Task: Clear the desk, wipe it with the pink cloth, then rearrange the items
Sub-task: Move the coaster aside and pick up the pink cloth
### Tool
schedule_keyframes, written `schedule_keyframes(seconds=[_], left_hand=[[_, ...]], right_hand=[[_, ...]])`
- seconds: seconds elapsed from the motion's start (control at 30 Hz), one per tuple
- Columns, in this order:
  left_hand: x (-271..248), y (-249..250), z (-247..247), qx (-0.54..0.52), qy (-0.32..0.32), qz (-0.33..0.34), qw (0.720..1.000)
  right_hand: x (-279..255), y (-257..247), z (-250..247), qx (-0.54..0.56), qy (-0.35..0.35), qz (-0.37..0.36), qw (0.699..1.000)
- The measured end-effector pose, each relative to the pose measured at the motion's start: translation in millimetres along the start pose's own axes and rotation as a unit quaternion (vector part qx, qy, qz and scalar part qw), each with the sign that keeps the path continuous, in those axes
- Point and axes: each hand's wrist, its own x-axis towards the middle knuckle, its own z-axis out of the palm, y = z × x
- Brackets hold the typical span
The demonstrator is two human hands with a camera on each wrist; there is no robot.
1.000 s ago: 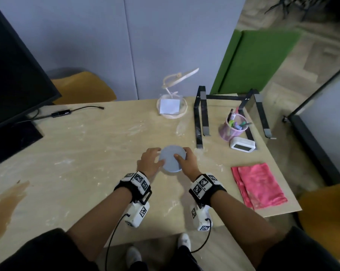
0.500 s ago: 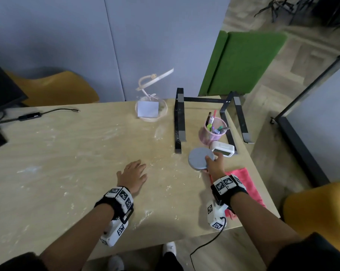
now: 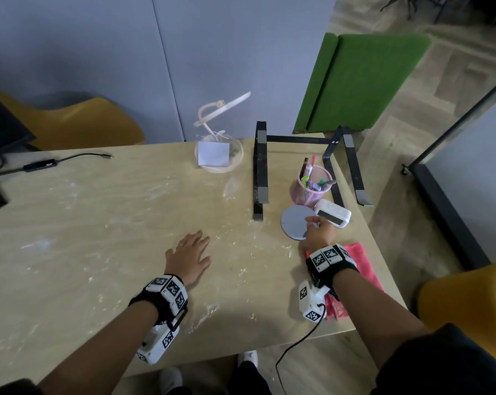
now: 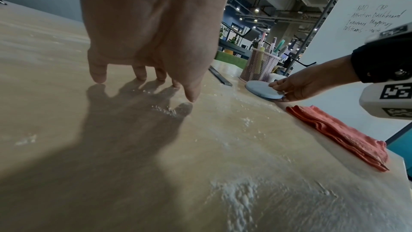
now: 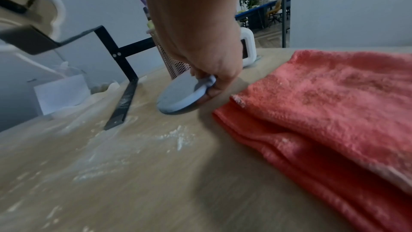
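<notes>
Pinching flat round grey-blue disc point(image 5: 178, 97) at its near rim with right hand point(image 3: 318, 233).
Lying just behind the grip: folded pink cloth point(image 5: 330, 105); spreading left hand point(image 3: 188, 256), fingers wide, holding nothing.

Head camera looked steeply down over desk point(image 3: 104, 223), both wrist cameras sat low near its surface, all three shared grey disc point(image 3: 296, 223) and pink cloth point(image 5: 334, 112).

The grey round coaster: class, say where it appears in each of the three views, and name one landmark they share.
Head: grey round coaster right of centre, held by the right hand.
Left wrist: far right of centre.
Right wrist: centre, tilted.
Shared landmark: pink mesh pen cup just behind it.
</notes>
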Motion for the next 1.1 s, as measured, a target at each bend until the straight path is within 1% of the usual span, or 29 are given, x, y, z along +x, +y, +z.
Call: schedule_keyframes(seconds=[0.1, 0.17, 0.27, 0.33, 0.43, 0.67, 0.73, 0.83, 0.87, 0.93, 0.97, 1.1], left_hand=[[0, -1, 1, 0.001, 0.002, 0.001, 1.0], [0, 0, 0, 0.003, 0.001, 0.002, 1.0], [0, 0, -1, 0.004, 0.001, 0.002, 1.0], [-1, 0, -1, 0.006, 0.002, 0.003, 1.0], [1, -1, 0, 0.012, 0.001, 0.006, 1.0], [-1, 3, -3, 0.032, -0.021, -0.005, 0.999], [-7, 10, 1, 0.02, 0.006, -0.004, 1.0], [-26, 32, 15, -0.027, 0.084, 0.045, 0.995], [-33, 41, 20, -0.046, 0.103, 0.066, 0.991], [-47, 59, 33, -0.074, 0.12, 0.101, 0.985], [-51, 68, 38, -0.08, 0.119, 0.114, 0.983], [-64, 91, 55, -0.068, 0.077, 0.16, 0.982]], right_hand=[[6, 2, -2, -0.072, 0.023, -0.036, 0.996], [8, 4, -6, -0.126, 0.038, -0.047, 0.99], [3, 4, -15, -0.224, 0.051, -0.065, 0.971], [-3, 6, -19, -0.264, 0.046, -0.104, 0.958], [-9, 16, -24, -0.276, 0.034, -0.169, 0.946], [-30, 37, -45, -0.313, 0.007, -0.221, 0.924], [-36, 43, -54, -0.32, 0.007, -0.239, 0.917], [-44, 59, -70, -0.337, 0.005, -0.265, 0.903], [-44, 65, -76, -0.347, 0.009, -0.26, 0.901], [-44, 75, -90, -0.366, 0.018, -0.222, 0.904], [-43, 78, -96, -0.367, 0.024, -0.196, 0.909], [-38, 79, -125, -0.338, 0.045, -0.097, 0.935]])
